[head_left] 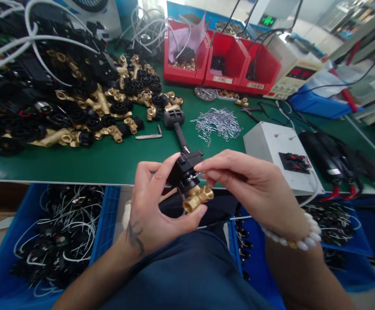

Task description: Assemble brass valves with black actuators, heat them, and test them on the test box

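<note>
My left hand [161,202] is wrapped round a valve with a black actuator housing [187,165] on top and a brass body [197,199] below. The valve is tilted, held just in front of the bench edge. My right hand [248,181] pinches a small metal clip [196,175] between thumb and forefinger, against the black collar above the brass. Fingertips partly hide the clip. Beyond the valve a black-headed mallet [174,119] lies on the green bench, beside a pile of metal spring clips [218,122].
Brass valves [103,101] with black parts crowd the left of the bench [126,159]. Red bins [187,77] stand at the back near a power supply [294,64]. A grey box [278,150] is at right. Below left, a blue crate [110,215] holds wired black units.
</note>
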{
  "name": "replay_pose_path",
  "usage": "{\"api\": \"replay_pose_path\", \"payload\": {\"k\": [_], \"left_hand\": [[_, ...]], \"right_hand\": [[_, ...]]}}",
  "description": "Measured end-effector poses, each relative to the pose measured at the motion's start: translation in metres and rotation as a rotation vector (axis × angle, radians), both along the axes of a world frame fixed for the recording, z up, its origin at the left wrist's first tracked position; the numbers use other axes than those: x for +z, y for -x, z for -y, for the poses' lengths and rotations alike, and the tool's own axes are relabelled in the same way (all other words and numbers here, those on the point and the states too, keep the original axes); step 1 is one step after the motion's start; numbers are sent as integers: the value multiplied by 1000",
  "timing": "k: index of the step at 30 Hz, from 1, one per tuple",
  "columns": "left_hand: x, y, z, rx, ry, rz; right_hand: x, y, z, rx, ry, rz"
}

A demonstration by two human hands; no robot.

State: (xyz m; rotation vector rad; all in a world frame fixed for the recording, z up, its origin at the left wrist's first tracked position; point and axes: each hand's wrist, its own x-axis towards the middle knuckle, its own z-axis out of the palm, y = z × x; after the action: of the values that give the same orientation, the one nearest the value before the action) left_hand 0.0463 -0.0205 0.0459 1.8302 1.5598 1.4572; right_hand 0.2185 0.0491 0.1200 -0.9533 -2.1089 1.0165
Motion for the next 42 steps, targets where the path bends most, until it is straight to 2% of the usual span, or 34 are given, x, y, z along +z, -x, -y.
{"api": "replay_pose_path", "payload": {"k": [3, 7, 13, 15, 17, 20, 24, 27, 30, 34, 42], "left_hand": [[7, -1, 2, 30, 11, -81], [11, 1, 3, 47, 14, -150], [14, 0, 3, 38, -8, -164], [14, 0, 2, 32, -14, -158], [13, 1, 1, 32, -7, -152], [7, 3, -2, 59, 29, -137], [-1, 7, -4, 92, 69, -111], [-4, 7, -4, 86, 79, -86], [-6, 7, -4, 90, 91, -81], [-7, 7, -5, 83, 92, -75], [-5, 7, -1, 62, 92, -87]], "right_hand": [[5, 3, 6, -50, -84, 48], [10, 6, 6, -28, -167, 97], [23, 14, 13, -30, -115, 126], [27, 14, 12, -9, -139, 160], [26, 9, 2, -54, -201, 176], [8, -3, -36, -280, -269, 184], [-38, -20, -103, -537, -87, 274], [-64, -22, -130, -633, -18, 423], [-74, -17, -132, -597, -36, 648], [-76, -5, -129, -484, -9, 763], [-63, 5, -143, -346, 96, 954]]}}
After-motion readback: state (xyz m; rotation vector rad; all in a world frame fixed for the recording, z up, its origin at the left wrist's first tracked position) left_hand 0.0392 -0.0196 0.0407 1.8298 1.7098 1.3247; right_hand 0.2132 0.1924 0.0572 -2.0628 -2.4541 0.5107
